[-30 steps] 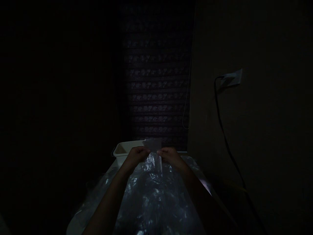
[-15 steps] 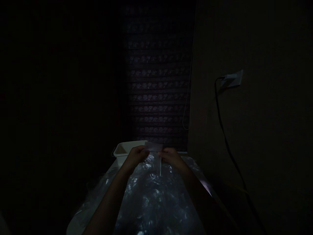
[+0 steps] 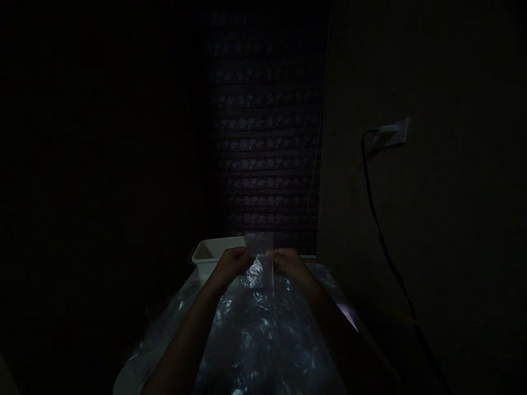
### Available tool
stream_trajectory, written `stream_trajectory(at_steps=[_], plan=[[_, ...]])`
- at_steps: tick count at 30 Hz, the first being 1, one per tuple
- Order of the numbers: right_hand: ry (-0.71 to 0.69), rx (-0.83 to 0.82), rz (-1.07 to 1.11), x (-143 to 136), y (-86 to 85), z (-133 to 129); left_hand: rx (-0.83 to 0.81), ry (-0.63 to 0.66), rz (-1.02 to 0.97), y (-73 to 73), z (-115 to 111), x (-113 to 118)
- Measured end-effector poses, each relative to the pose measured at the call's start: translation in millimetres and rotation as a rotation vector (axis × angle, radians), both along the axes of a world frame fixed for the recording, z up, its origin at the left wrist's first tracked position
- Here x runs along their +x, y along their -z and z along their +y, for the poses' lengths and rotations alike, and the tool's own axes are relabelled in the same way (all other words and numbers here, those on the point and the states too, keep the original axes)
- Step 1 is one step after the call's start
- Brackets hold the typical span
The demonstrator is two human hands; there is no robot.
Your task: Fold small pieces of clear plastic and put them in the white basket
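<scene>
Both arms reach forward over a heap of clear plastic bags [image 3: 255, 340] in very dim light. Between my hands hangs a small clear plastic bag [image 3: 261, 274], roughly upright, with its top edge above my fingers. My left hand [image 3: 234, 266] pinches its left side. My right hand [image 3: 290, 263] pinches its right side between thumb and fingers. Whether anything is inside the bag, I cannot tell. Just behind my left hand stands a white plastic tub [image 3: 222, 248], its right part hidden by the bag.
A pleated patterned blind [image 3: 263, 164] hangs beyond the table, with a looped cord [image 3: 315, 208] at its right. On the right wall a plug sits in a socket [image 3: 391, 133], and a black cable [image 3: 381, 236] runs down from it.
The plastic bag stands slightly higher, with more of it showing above my fingers. My fingers grip it a little lower down. The tub and the heap look unchanged.
</scene>
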State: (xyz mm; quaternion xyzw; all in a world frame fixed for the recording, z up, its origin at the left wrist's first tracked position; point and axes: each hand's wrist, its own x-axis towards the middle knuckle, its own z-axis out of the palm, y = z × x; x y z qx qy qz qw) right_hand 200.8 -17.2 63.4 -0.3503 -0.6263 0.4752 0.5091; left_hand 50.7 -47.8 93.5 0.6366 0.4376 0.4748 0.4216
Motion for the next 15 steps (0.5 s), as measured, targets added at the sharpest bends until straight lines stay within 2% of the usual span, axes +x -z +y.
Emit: stream_trajectory(at_steps=[7, 10, 15], plan=[[-0.105, -0.023, 0.043, 1.7, -3.0, -4.1, -0.010, -0.054, -0.037, 2.9, 2.6, -1.6], [-0.106, -0.032, 0.063, 1.7, -0.9, -1.8, -0.009, -0.072, -0.051, 2.4, 2.5, -1.6], [-0.127, -0.062, 0.130, 1.1, -2.8, -4.9, 0.005, -0.012, -0.105, 3.4, 2.4, -2.1]])
